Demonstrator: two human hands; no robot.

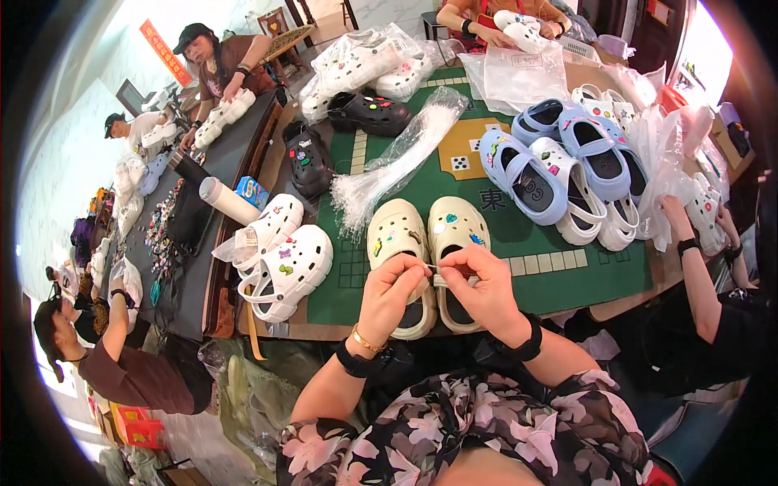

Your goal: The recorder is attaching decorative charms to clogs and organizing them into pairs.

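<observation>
In front of me a pair of beige clogs stands side by side with toes pointing away, the left clog (394,227) and the right clog (454,212) both dotted with small coloured charms. My left hand (393,293) and my right hand (486,290) meet above the shoes' openings. Both pinch a thin white plastic tie (431,266), stretched between the fingertips. Whether it passes through the clogs' straps cannot be made out. My hands cover part of the straps. Beyond the clogs lies a bag of similar thin white ties (389,174), spilling toward me.
White clogs (293,263) stand close on my left, black clogs (309,158) behind them. Light blue clogs (523,178) and more white ones crowd the right of the green mat (600,279). Clear plastic bags (519,77) lie around. Several co-workers handle shoes nearby; one co-worker's arm (697,267) reaches in from the right.
</observation>
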